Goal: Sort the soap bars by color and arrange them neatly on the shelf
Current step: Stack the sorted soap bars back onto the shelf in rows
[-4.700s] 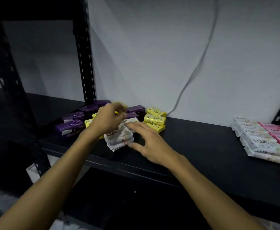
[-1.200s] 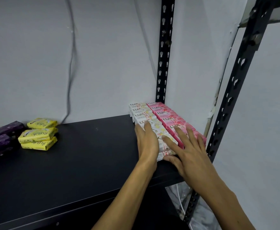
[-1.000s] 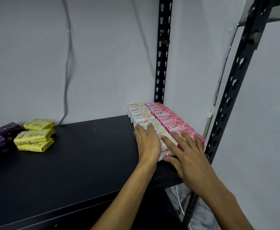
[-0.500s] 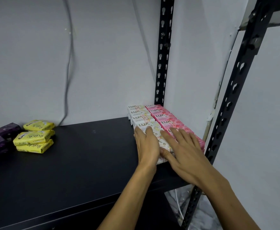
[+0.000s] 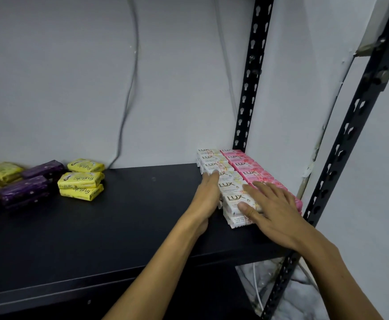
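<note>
Head view: at the shelf's (image 5: 142, 227) right end, the left hand (image 5: 208, 199), fingers straight, presses the white soap row's (image 5: 231, 192) left side, while the right hand (image 5: 274, 211) lies flat on top, the row's length running toward the wall.

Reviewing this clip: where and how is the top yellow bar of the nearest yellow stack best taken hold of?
Probably by its two long edges, coming from above and in front. The top yellow bar lies flat on a yellow stack, its top face clear, purple bars close on its left, both hands away.
</note>
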A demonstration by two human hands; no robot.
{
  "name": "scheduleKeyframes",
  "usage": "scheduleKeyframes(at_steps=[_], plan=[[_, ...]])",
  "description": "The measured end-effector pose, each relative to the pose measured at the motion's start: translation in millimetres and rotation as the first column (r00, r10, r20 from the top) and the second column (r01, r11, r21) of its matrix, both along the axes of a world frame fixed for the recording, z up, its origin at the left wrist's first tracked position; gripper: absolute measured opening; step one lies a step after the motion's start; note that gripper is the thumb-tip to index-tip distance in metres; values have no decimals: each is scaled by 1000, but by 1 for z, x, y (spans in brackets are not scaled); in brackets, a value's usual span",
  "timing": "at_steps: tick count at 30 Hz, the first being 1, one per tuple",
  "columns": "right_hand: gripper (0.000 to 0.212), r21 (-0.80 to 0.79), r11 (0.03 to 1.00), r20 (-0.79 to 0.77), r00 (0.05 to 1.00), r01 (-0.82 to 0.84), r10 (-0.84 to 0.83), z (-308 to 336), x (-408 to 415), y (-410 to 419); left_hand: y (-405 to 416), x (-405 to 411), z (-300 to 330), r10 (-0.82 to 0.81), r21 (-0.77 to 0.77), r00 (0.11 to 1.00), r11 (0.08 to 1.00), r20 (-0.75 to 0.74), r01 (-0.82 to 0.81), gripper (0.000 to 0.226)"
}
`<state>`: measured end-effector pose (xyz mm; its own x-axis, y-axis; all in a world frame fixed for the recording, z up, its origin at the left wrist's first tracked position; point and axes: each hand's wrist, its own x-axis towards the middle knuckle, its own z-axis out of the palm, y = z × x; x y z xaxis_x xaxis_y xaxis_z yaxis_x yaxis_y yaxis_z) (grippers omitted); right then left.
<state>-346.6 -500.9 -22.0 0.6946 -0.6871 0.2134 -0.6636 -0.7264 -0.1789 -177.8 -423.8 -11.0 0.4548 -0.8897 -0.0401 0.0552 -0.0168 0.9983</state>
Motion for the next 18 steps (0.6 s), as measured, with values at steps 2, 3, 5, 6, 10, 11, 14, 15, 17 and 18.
scheduleKeyframes(at_steps=[2,3,5,6,10,11,14,15,17,18], plan=[[93,20,1000,43,999,-3,2,3,0,3,19,16,8,15,-11,995,1000,101,-13,49],[93,13,1000,62,998,4,-5,6,1,5,32,24,14,36,-23,988,999,153,-33,53],[92,-31,999,94,996,11,-8,12,7,13,56,46,20,90,-29,964,996,251,-85,55],[90,-51,999,117,993,0,6,16,13,18,67,59,21,109,-36,945,994,309,-103,52],[73,-67,986,238,958,-150,162,28,52,45,121,111,23,158,-56,814,987,558,-153,27],[70,-60,979,262,943,-197,205,29,65,53,134,123,22,169,-58,778,984,605,-169,24],[68,-16,945,264,910,-328,320,27,111,81,174,151,14,217,-45,648,962,731,-271,18],[70,-4,927,241,899,-375,365,25,128,91,186,158,9,232,-44,591,948,772,-314,17],[69,13,881,178,868,-473,463,17,165,108,206,173,-2,221,-31,468,924,856,-381,17],[67,17,859,145,851,-512,504,14,185,114,213,182,-9,203,-17,426,915,882,-403,18]])
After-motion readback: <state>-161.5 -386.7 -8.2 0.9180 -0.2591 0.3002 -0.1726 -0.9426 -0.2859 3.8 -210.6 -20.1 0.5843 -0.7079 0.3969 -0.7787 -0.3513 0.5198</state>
